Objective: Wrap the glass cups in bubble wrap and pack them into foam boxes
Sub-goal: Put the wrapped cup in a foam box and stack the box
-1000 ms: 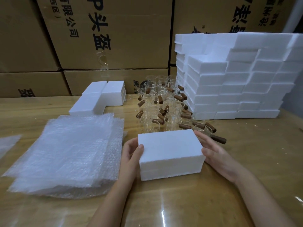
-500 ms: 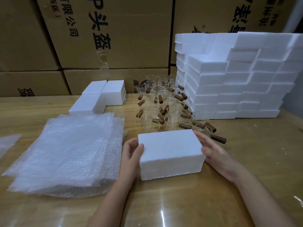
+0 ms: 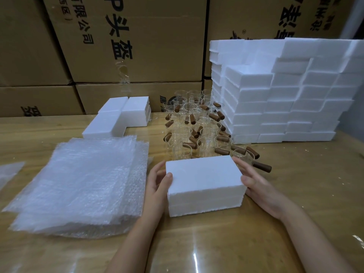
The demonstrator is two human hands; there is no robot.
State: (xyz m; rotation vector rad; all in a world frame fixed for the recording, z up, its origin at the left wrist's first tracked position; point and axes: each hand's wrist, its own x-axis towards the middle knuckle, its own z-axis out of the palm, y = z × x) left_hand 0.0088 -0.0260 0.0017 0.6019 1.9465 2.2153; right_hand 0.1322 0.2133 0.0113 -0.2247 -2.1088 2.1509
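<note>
A closed white foam box (image 3: 203, 182) rests on the wooden table right in front of me. My left hand (image 3: 158, 186) grips its left end, thumb on the top edge. My right hand (image 3: 260, 186) presses against its right end. Behind the box stand several clear glass cups (image 3: 194, 131) with brown wooden handles, packed close together. A thick stack of bubble wrap sheets (image 3: 82, 182) lies flat to the left of the box.
A tall stack of foam boxes (image 3: 285, 95) fills the back right. Three more foam boxes (image 3: 122, 117) sit at the back left. Cardboard cartons (image 3: 137, 46) wall off the far side. Another bubble wrap sheet (image 3: 8, 172) pokes in at the left edge.
</note>
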